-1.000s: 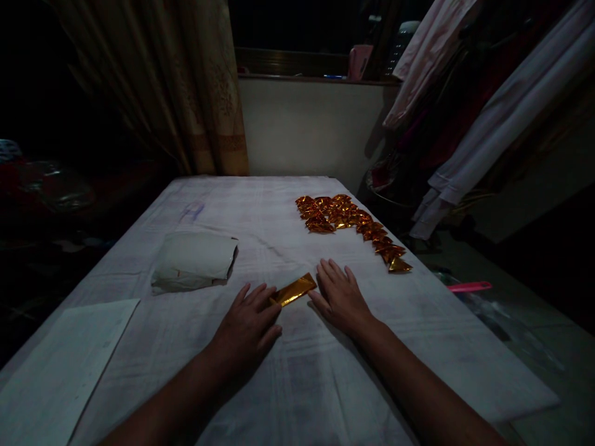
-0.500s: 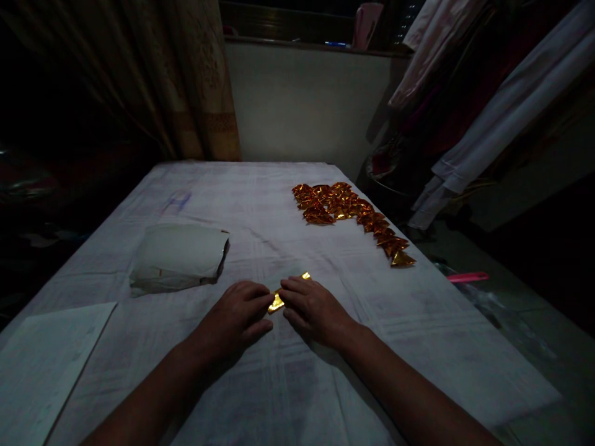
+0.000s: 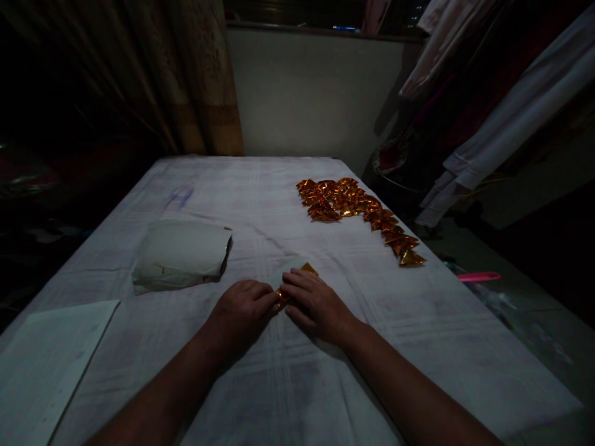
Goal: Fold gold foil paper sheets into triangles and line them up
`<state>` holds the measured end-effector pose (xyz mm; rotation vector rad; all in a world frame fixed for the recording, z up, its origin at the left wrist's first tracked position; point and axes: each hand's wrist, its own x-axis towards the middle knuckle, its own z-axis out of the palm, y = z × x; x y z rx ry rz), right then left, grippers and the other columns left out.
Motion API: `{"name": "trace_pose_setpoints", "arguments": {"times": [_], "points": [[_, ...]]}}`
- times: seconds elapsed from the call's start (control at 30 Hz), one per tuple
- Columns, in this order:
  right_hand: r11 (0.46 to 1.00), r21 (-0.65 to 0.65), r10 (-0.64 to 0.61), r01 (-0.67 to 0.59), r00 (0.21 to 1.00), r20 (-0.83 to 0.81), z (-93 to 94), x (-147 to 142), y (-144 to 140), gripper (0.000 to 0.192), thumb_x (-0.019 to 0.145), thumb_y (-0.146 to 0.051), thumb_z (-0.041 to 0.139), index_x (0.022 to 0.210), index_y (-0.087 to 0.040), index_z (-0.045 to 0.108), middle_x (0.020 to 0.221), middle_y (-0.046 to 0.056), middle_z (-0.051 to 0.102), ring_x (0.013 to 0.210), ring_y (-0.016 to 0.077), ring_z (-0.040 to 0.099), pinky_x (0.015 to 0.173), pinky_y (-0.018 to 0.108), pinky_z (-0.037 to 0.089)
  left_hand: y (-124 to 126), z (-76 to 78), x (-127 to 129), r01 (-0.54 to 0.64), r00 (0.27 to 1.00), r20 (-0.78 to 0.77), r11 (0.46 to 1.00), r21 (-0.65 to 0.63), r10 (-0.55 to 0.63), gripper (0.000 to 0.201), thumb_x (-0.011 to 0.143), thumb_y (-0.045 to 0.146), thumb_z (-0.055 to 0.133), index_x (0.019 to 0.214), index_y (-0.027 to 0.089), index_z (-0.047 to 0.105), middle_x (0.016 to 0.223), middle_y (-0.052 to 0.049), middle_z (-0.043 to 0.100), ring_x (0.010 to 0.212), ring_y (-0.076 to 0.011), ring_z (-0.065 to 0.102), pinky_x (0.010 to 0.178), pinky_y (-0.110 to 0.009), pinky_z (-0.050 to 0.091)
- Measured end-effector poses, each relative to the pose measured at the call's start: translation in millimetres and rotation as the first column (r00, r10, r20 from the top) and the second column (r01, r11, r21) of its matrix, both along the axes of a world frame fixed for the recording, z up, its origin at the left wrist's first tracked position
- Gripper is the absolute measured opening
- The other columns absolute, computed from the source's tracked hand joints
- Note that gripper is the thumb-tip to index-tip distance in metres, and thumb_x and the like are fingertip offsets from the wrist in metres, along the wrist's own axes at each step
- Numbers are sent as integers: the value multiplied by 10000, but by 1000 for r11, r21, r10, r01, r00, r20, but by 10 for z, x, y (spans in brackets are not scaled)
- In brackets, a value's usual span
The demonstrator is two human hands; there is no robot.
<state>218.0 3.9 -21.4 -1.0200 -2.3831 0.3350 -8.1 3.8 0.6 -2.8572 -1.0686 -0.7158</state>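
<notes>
Between my hands, a folded piece of shiny gold foil (image 3: 282,300) lies at a slant low on the cloth, mostly covered by fingers. My left hand (image 3: 245,313) is closed, thumb and fingers pinching the foil's near left end. My right hand (image 3: 315,305) is bent over its middle, fingertips pressed together on it and thumb beneath them. A corner of foil pokes out past the right fingers. Farther off to the right, several folded gold foil pieces (image 3: 341,198) form a cluster, with a row trailing toward me.
A white-grey packet (image 3: 181,257) rests to the left on the cloth-covered table (image 3: 260,384). Nearer sits a white sheet (image 3: 56,359). Clothes (image 3: 506,118) hang beyond the right edge, over a pink-handled thing (image 3: 478,277) on the floor. A curtain (image 3: 204,80) hangs at the back left.
My left fingers have closed in on the foil's near end, closer to the right hand. The foil's visible parts look darker and more orange. The view has shifted slightly.
</notes>
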Motion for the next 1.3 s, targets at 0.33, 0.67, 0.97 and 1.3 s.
{"name": "trace_pose_setpoints", "arguments": {"times": [0.33,0.67,0.97,1.3], "points": [[982,44,-187,183,977,104,87,-162,-61,170,968,-256,598,959,-249,768,1001,70,728,903,213,629,786,339,503,12,-43,-63,-44,995,81,991,-124,54,164,996,278,558,993,209,708,948,-61,719,864,-212,651,771,-363,529],[968,-22,-247,249,966,82,131,-217,-102,135,946,-276,620,897,-234,739,897,49,706,845,209,609,747,325,450,9,-20,-52,-84,981,151,971,-222,119,180,984,288,554,903,208,694,909,-52,709,871,-210,636,803,-363,500],[913,-131,-360,387,913,192,229,-299,-68,142,949,-280,613,846,-219,691,866,47,671,831,204,618,719,311,428,4,-51,39,-149,959,188,943,-297,210,187,975,297,581,838,196,657,944,-51,675,927,-225,604,851,-397,467],[876,-156,-411,457,875,256,272,-361,-33,98,917,-236,624,828,-207,656,856,47,682,815,206,610,695,312,371,1,-81,106,-232,944,159,926,-298,287,169,940,250,620,780,195,627,943,-49,660,929,-233,577,864,-398,444]]}}
